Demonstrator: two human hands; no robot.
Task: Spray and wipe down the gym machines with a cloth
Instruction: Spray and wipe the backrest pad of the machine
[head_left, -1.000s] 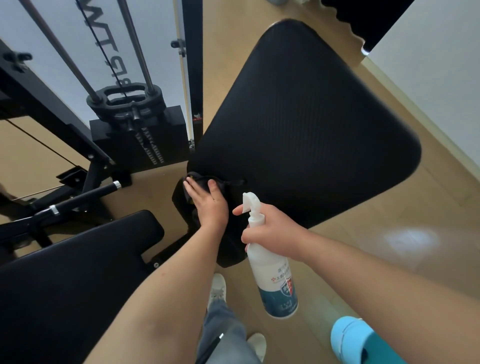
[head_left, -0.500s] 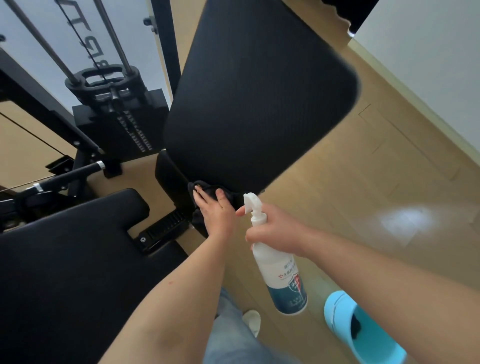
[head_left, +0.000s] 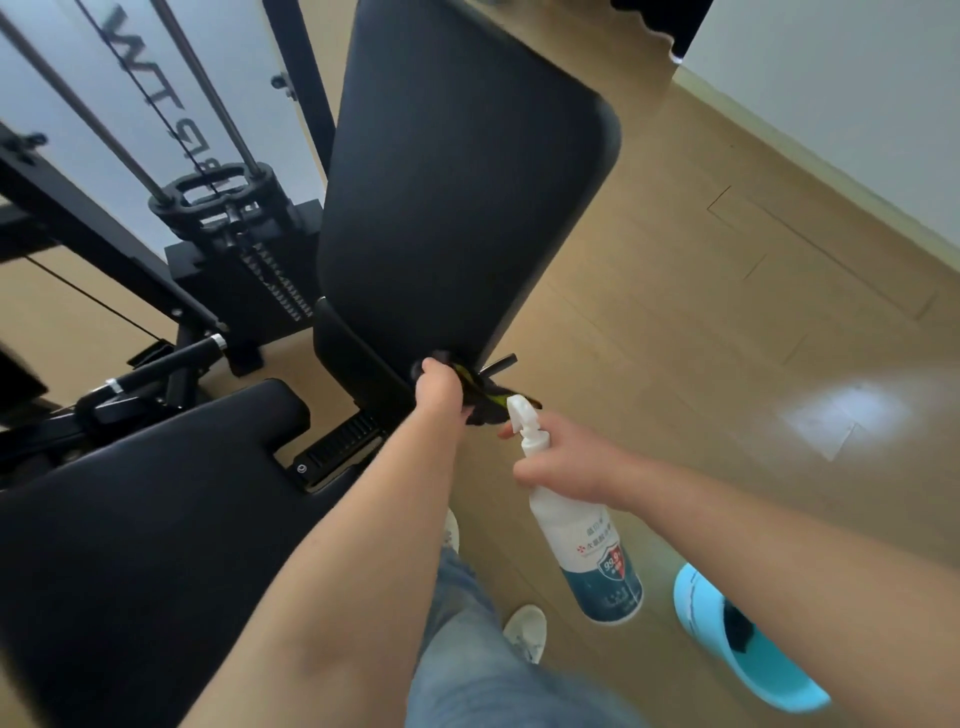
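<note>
A black padded backrest (head_left: 457, 197) of a gym bench rises at an angle in the middle of the view. At its lower edge my left hand (head_left: 440, 391) grips a dark cloth (head_left: 485, 405) with a yellow-green trim, bunched against the pad's bottom corner. Just to the right, my right hand (head_left: 563, 457) holds a white spray bottle (head_left: 582, 525) by the neck, nozzle pointing left towards the cloth. The bottle's lower part carries a blue label. The black seat pad (head_left: 135, 519) fills the lower left.
A weight stack (head_left: 244, 270) with guide rods and cables stands at the left behind the bench. A black handle bar (head_left: 171, 358) lies low at the left. Wooden floor (head_left: 727, 338) spreads to the right up to a white wall. A light blue slipper (head_left: 737, 644) sits at the lower right.
My left hand has slid the cloth down to the backrest's bottom corner and now bunches it in a grip. The view swung, so the backrest looks narrower. The bottle stayed beside the cloth.
</note>
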